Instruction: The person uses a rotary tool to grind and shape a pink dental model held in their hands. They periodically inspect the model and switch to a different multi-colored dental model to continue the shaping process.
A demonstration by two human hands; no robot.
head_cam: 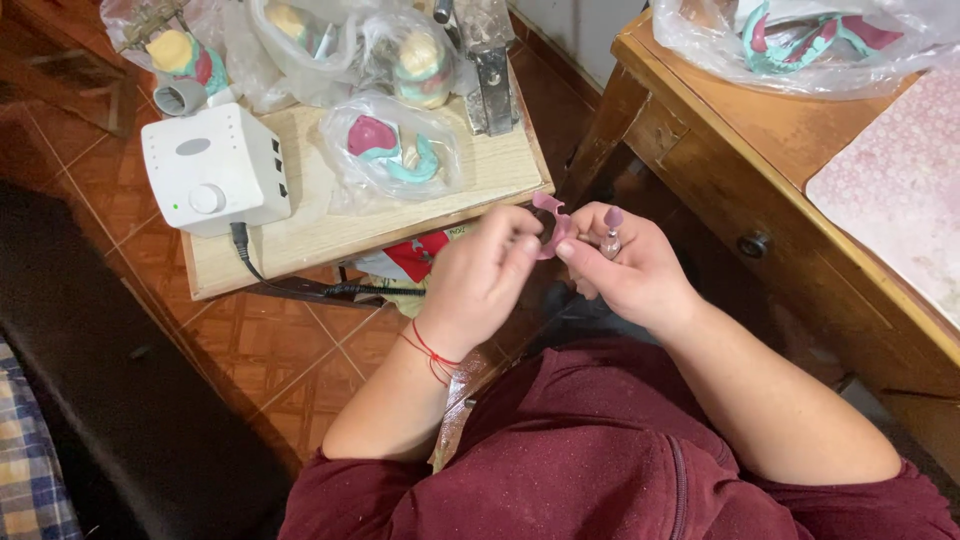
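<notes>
My left hand (482, 275) and my right hand (628, 268) meet in front of my chest, over the floor. Between their fingertips sits a small pink curved piece (553, 224), shaped like a denture base; the fingers of both hands touch it. My right hand also grips a slim handpiece with a pink rounded tip (612, 222) that points up next to the pink piece. A red string is tied around my left wrist.
A low wooden stand (320, 215) at the left carries a white control box (213, 170) with a black cable and several clear bags holding dental casts (390, 150). A wooden table (760, 150) with a drawer knob stands right, another bagged cast (810, 35) on it. Dark bench at left.
</notes>
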